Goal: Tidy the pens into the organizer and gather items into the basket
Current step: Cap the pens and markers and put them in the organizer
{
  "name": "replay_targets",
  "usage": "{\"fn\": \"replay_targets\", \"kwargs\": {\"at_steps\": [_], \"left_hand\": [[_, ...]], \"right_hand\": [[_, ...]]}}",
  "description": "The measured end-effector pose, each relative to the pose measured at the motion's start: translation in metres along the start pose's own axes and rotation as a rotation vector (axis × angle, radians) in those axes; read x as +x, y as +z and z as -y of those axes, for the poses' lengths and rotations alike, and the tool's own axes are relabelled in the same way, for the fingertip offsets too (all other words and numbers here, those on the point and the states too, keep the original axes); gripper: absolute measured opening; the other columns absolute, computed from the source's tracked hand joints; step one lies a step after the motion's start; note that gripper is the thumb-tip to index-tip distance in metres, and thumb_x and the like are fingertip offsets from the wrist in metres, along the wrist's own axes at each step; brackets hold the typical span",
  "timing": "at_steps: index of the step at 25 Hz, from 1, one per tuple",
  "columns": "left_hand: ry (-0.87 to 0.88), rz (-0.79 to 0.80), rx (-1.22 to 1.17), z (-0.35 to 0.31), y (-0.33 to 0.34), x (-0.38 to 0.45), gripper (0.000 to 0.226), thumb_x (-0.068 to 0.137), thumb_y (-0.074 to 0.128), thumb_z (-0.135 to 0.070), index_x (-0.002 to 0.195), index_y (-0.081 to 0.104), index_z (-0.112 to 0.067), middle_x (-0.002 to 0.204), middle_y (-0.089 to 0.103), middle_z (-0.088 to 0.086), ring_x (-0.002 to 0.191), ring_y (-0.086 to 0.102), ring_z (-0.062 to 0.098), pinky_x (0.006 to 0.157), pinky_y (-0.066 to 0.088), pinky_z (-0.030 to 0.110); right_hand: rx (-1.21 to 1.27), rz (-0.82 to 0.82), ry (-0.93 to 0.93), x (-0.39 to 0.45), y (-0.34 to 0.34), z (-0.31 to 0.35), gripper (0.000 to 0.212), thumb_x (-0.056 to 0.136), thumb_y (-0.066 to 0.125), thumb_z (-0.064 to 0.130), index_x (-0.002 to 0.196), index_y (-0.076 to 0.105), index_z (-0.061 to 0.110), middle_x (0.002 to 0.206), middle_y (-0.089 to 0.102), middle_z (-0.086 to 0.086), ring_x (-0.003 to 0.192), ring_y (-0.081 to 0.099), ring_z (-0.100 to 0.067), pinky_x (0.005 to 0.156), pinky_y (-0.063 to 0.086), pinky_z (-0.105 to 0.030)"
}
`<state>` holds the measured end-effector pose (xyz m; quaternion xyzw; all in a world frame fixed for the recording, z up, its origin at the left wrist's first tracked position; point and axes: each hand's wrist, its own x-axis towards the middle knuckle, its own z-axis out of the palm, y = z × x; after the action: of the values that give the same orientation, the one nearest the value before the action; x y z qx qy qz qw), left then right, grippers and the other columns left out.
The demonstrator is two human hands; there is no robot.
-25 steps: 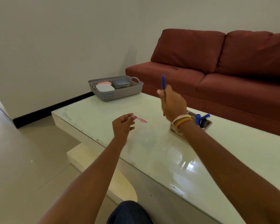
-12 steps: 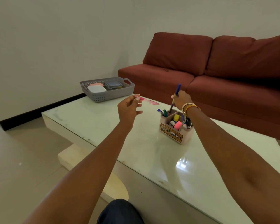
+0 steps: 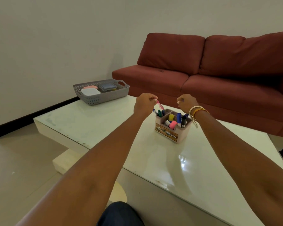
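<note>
One pen left in play: slim pink plastic pen (image 3: pixel 158 105) pinched at its upper end by left hand (image 3: pixel 144 104), fingers curled round it, tip slanting down and rightward toward the rear-left compartment of the beige plastic desk organizer (image 3: pixel 172 128) with the printed label on its front. Tip just above, maybe touching, the green and blue pens (image 3: pixel 160 112) already standing there; contact not resolvable. Right hand (image 3: pixel 185 103) hovering level with the left, just beyond the organizer's far rim, fingers loosely curled, holding nothing visible. Grey perforated plastic basket (image 3: pixel 103 96) well off to the left hand's outer side, toward the table's far corner, already holding lidded containers. White glossy coffee table (image 3: pixel 178 160) underneath. Judged step: seating the pink pen. Best done by righting the pen toward vertical first, aiming for the gap beside the standing pens, not on top of them, lowering until the tip finds bottom, then easing the pinch. Likely risk: slanted entry nudging the neighbours or rocking the light organizer; free right hand well placed to steady the near wall if needed.
</note>
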<state>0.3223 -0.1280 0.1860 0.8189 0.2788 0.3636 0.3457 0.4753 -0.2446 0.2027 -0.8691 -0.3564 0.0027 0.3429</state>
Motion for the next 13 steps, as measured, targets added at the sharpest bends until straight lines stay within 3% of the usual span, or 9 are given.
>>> {"fn": "replay_targets", "kwargs": {"at_steps": [2,4,6,8,10,13], "left_hand": [[-0.044,0.066,0.065,-0.003,0.008,0.004,0.02,0.094,0.056,-0.022,0.105,0.072,-0.017,0.102,0.073,0.004,0.095,0.067,0.02,0.09,0.053,0.036],[-0.065,0.118,0.195,-0.006,0.016,0.003,0.023,0.096,0.051,-0.023,0.11,0.07,-0.021,0.112,0.07,0.003,0.105,0.063,0.023,0.096,0.046,0.04],[-0.082,0.188,0.312,-0.008,0.023,-0.003,0.034,0.099,0.043,-0.017,0.13,0.056,-0.025,0.132,0.059,0.004,0.122,0.052,0.026,0.106,0.031,0.046],[-0.078,0.249,0.31,-0.007,0.029,-0.009,0.048,0.1,0.038,-0.012,0.145,0.035,-0.029,0.14,0.051,0.007,0.13,0.045,0.029,0.111,0.02,0.055],[-0.069,0.226,0.255,-0.002,0.031,-0.015,0.052,0.1,0.039,-0.016,0.148,0.025,-0.031,0.136,0.053,0.008,0.127,0.046,0.03,0.109,0.023,0.058],[-0.082,0.151,0.128,0.011,0.031,-0.022,0.055,0.099,0.044,-0.03,0.149,0.023,-0.026,0.142,0.047,0.008,0.131,0.044,0.028,0.109,0.032,0.054]], "right_hand": [[-0.003,-0.052,-0.03,-0.003,-0.007,-0.009,0.024,0.092,0.05,0.007,0.11,0.067,0.008,0.119,0.065,-0.018,0.112,0.06,-0.034,0.099,0.048,-0.037],[0.026,-0.095,-0.039,-0.005,-0.012,-0.014,0.024,0.093,0.049,0.006,0.107,0.068,0.009,0.117,0.067,-0.016,0.109,0.061,-0.032,0.097,0.049,-0.037],[0.09,-0.116,-0.043,-0.009,-0.015,-0.018,0.024,0.094,0.047,0.006,0.106,0.068,0.008,0.116,0.067,-0.014,0.106,0.063,-0.029,0.093,0.049,-0.034],[0.134,-0.133,-0.043,-0.014,-0.015,-0.02,0.025,0.095,0.045,0.006,0.106,0.068,0.006,0.115,0.068,-0.013,0.106,0.062,-0.027,0.087,0.045,-0.027],[0.164,-0.156,-0.004,-0.017,-0.015,-0.021,0.027,0.096,0.044,0.01,0.105,0.069,0.002,0.114,0.068,-0.013,0.104,0.062,-0.028,0.085,0.042,-0.025],[0.229,-0.095,0.238,-0.018,-0.013,-0.029,0.03,0.091,0.048,0.017,0.107,0.067,-0.001,0.1,0.065,-0.018,0.086,0.059,-0.032,0.081,0.051,-0.036]]}}
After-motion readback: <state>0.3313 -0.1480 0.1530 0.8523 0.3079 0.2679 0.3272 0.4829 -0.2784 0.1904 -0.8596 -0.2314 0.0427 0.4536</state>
